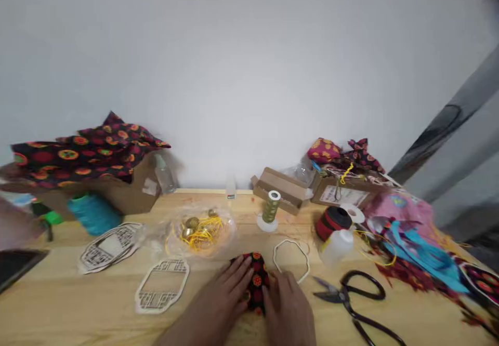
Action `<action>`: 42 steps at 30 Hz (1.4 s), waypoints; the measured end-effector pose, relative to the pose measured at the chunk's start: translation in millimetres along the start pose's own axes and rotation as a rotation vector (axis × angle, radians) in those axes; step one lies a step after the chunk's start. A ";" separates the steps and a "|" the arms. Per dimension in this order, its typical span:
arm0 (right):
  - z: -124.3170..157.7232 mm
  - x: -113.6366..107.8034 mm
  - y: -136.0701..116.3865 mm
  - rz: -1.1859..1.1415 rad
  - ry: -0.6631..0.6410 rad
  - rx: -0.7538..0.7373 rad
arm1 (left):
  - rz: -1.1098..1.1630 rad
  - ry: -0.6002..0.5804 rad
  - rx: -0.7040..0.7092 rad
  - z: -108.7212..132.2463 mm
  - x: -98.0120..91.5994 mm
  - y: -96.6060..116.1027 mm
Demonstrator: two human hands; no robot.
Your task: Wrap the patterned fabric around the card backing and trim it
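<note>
A small piece of black cloth with red and orange flower patterns (256, 281) lies on the table at the front, between my two hands. My left hand (230, 291) rests flat over its left part, fingers stretched out. At its right edge my right hand (290, 304) touches the fabric, thumb apart from the other fingers, with the fingertips partly hidden. Just beyond the right hand lies a thin white octagonal ring (308, 263). To the left of my hands is a pale cut-out lattice panel (183, 278). Black-handled scissors (345, 295) lie open on the right.
A plastic bag with yellow cord and brass bells (202, 231) lies behind the hands. Further back stand a green thread spool (271, 208) and an open cardboard box (280, 187). A white bottle (338, 247) and red-black spool (331, 224) are right; a teal thread cone (95, 213) is left.
</note>
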State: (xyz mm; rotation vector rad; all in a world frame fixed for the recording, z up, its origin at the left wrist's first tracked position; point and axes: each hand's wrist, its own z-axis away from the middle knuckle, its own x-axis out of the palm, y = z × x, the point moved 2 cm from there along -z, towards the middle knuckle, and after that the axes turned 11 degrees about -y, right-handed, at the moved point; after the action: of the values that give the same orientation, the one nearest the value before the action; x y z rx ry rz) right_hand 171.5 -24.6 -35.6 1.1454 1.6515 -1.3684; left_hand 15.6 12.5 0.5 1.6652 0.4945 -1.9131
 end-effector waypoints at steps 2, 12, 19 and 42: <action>-6.7 -11.9 -10.6 0.031 -0.039 -0.123 | 0.028 0.037 0.008 0.8 1.3 0.4; -19.9 -25.5 -16.2 0.049 -0.626 -0.438 | 0.138 -0.015 0.030 8.4 0.9 -5.9; -22.1 -51.8 -16.8 0.075 -0.701 -0.555 | 0.109 -0.079 0.146 36.2 -12.2 -20.0; -35.5 -75.1 2.6 0.051 -0.779 -0.922 | 0.077 -0.164 0.340 47.0 -30.9 -27.7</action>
State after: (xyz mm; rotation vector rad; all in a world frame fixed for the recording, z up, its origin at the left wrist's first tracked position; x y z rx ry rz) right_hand 202.4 -4.4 38.9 0.0768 1.3580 -0.6876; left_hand -35.7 10.8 36.4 1.6807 0.0400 -2.1422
